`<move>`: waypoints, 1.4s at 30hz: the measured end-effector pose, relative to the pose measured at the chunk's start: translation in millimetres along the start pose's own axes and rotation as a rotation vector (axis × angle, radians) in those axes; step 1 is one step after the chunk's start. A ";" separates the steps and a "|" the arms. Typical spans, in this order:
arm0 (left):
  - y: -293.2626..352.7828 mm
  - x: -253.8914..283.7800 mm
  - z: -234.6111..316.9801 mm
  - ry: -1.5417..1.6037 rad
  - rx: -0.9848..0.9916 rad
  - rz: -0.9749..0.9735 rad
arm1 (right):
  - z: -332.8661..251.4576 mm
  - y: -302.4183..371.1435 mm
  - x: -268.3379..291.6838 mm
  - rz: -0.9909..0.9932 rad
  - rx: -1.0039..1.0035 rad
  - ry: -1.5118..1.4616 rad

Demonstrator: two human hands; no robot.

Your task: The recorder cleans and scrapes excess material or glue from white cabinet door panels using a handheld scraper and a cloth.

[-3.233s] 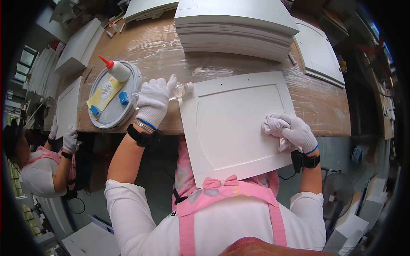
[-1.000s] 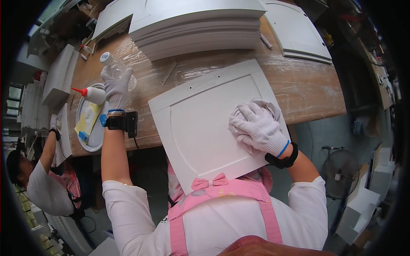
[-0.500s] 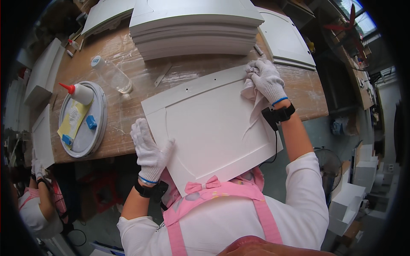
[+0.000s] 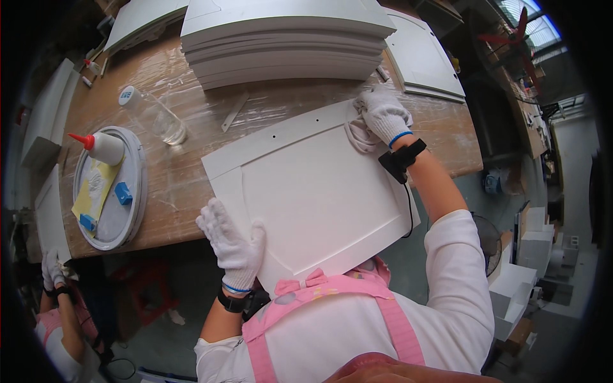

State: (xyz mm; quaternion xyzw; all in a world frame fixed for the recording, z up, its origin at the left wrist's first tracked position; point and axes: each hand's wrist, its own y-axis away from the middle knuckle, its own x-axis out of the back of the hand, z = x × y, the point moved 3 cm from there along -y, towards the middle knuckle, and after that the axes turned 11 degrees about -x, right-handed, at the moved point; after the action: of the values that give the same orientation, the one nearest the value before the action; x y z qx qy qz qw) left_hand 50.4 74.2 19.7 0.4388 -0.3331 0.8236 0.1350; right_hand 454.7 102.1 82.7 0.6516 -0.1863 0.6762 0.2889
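Observation:
A white cabinet door panel point(image 4: 306, 179) with a recessed middle and two small dark holes near its far edge lies tilted across the table's front, its near end against my apron. My right hand point(image 4: 383, 116), in a white knit glove, bunches a pale cloth point(image 4: 361, 136) against the panel's far right corner. Beside the panel's left edge is my gloved left hand point(image 4: 235, 246); its fingers are stretched out past the edge and its thumb rests over the panel's face.
Behind the panel rises a stack of white panels point(image 4: 287, 67). On the wooden table point(image 4: 182, 210) are a clear bottle point(image 4: 167, 124), a flat strip point(image 4: 235, 112) and a round lid point(image 4: 135, 214) carrying a red-tipped glue bottle point(image 4: 105, 148), yellow sandpaper and blue blocks. Another person's gloved hands point(image 4: 52, 271) are at far left.
My right hand and the cloth have shifted slightly left along the panel's far edge; the cloth's hanging end has gathered up. The whole view has turned a little, and my left hand stays by the left edge.

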 end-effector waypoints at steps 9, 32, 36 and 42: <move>0.9 13.4 6.6 0.178 0.114 -0.156 | -4.0 -17.7 -34.6 -0.107 -0.023 -0.528; 33.5 9.0 -40.7 1.031 0.714 -0.628 | -277.1 82.1 7.7 -0.150 0.462 -0.196; 38.3 -2.9 -40.1 1.254 0.690 -0.596 | -233.0 61.0 10.3 -0.213 0.323 -0.228; 34.4 -8.8 -44.9 1.252 0.600 -0.664 | -250.2 67.3 15.6 -0.173 0.304 -0.107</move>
State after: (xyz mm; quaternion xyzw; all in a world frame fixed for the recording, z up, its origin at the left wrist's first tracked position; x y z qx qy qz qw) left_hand 9.3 79.3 -19.9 -0.0144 0.1923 0.8898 0.4137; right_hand 218.8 210.2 86.2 0.7365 -0.0404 0.6335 0.2336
